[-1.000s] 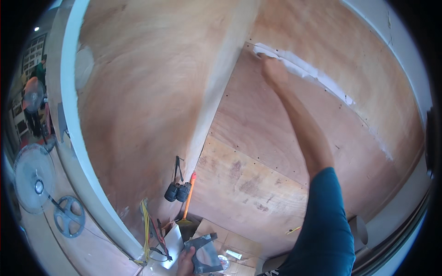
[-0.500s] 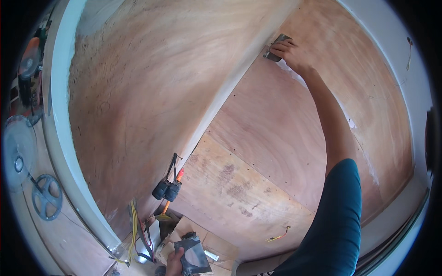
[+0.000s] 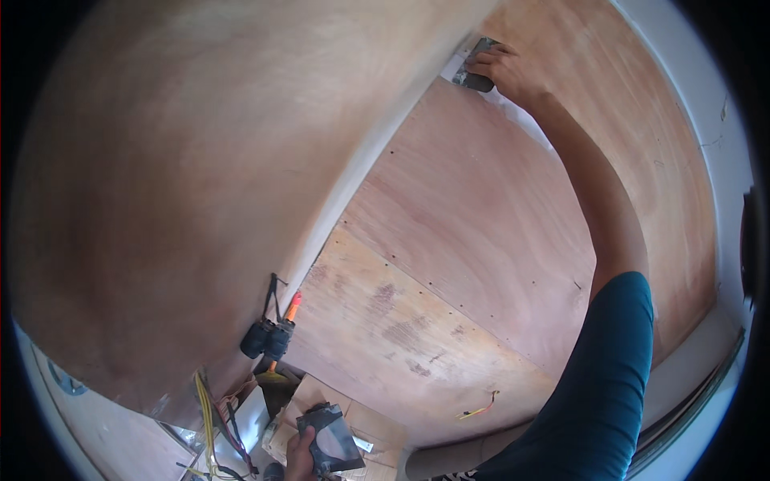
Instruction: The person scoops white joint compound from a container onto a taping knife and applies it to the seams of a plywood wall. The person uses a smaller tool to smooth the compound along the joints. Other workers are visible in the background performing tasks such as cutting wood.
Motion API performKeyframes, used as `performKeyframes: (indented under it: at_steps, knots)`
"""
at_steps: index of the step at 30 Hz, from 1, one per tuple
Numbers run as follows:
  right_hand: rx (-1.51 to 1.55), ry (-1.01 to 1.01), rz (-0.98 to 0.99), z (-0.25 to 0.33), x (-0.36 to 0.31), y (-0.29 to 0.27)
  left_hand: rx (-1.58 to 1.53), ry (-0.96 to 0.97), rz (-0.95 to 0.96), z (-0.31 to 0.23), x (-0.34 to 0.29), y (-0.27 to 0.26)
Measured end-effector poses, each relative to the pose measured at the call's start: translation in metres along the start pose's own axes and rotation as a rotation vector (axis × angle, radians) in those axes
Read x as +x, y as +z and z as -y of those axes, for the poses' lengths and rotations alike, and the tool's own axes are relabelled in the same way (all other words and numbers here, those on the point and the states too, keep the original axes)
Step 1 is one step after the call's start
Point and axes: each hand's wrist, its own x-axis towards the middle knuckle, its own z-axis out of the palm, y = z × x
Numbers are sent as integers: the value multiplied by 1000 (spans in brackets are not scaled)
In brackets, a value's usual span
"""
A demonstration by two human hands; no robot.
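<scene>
High on the plywood wall [image 3: 489, 176], my right hand [image 3: 513, 74] is closed on a dark, flat putty scraper [image 3: 480, 80], its fingers spread over the back. The scraper lies against the seam by the inner corner, where a pale filler strip [image 3: 455, 62] shows. A streak of white filler [image 3: 521, 120] runs down the seam, partly behind my right forearm. Low in the view, my left hand [image 3: 300, 455] grips a dark, square-edged plate [image 3: 341, 453] bearing a pale patch of putty [image 3: 329, 439].
A large plywood panel [image 3: 184, 184] fills the left side. Black binocular-like cylinders [image 3: 268, 340] hang by a strap near its lower edge, beside an orange-handled tool [image 3: 293, 306]. Yellow wires [image 3: 204, 417] and cardboard [image 3: 381, 425] lie below. A short wire [image 3: 481, 410] sticks out of the wall.
My right hand and scraper have moved slightly up and left into the corner, and more white filler shows behind them. The view has shifted, hiding most items at the far left.
</scene>
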Motion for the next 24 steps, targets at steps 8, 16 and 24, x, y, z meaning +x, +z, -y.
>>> performKeyframes:
  at_steps: [8, 16, 24]
  knots:
    - [7, 33, -11, -9, -70, -7, -47, -72, -66, 6, 8, 22]
    - [41, 93, 9, -10, -132, -17, 16, -53, 9, 24, 16, 18]
    - [-19, 146, 134, -5, -206, -45, 24, 54, 87, -22, -19, 63]
